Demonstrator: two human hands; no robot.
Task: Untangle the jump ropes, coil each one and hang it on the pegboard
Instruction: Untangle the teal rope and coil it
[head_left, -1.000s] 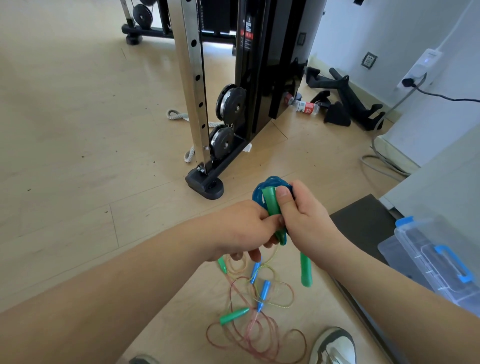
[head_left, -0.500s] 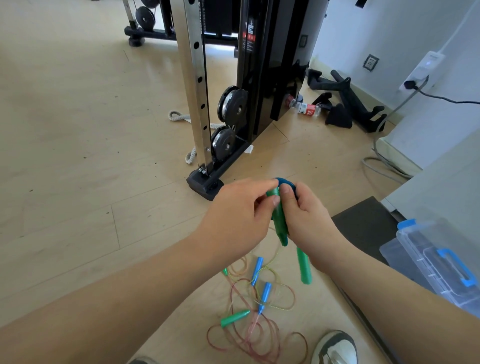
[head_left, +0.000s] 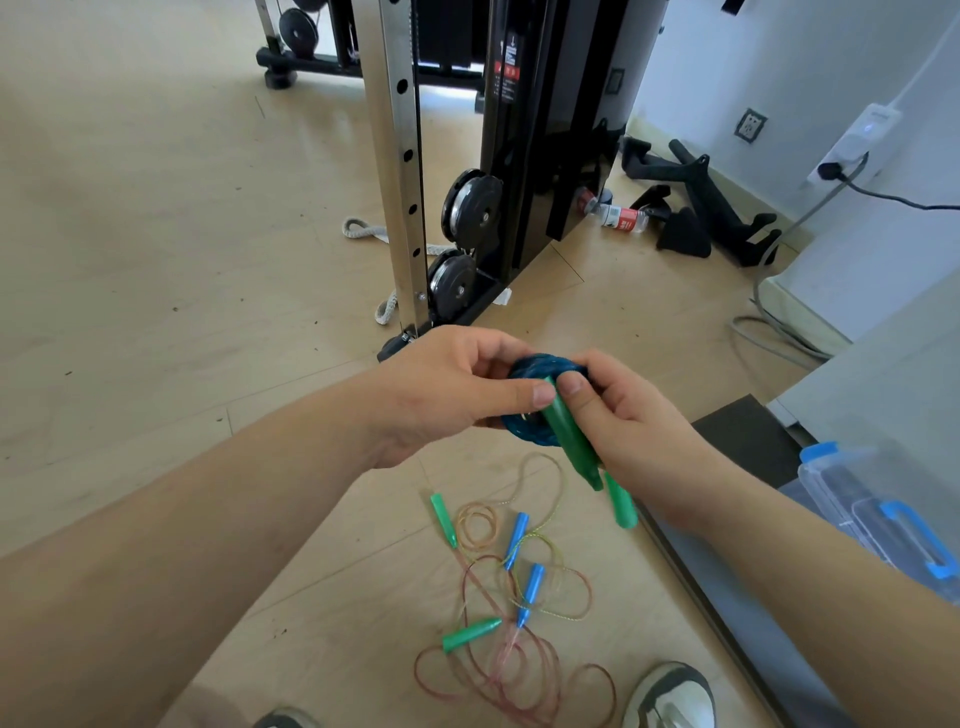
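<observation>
Cluttering floor (head_left: 156, 260): tangled ropes (head_left: 519, 623), gym rack (head_left: 400, 171).

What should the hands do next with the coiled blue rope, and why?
Probably secure the coil, tucking or wrapping the green handles around it, before carrying it off. The blue rope is already wound into a tight coil, pinched between the left hand and right hand, while both handles dangle loose. No pegboard is in view, and other ropes lie tangled on the floor.

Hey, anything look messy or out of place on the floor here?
Yes: two jump ropes lie tangled together by the shoe, and a plastic bottle lies on its side beside the gym machine.
</observation>
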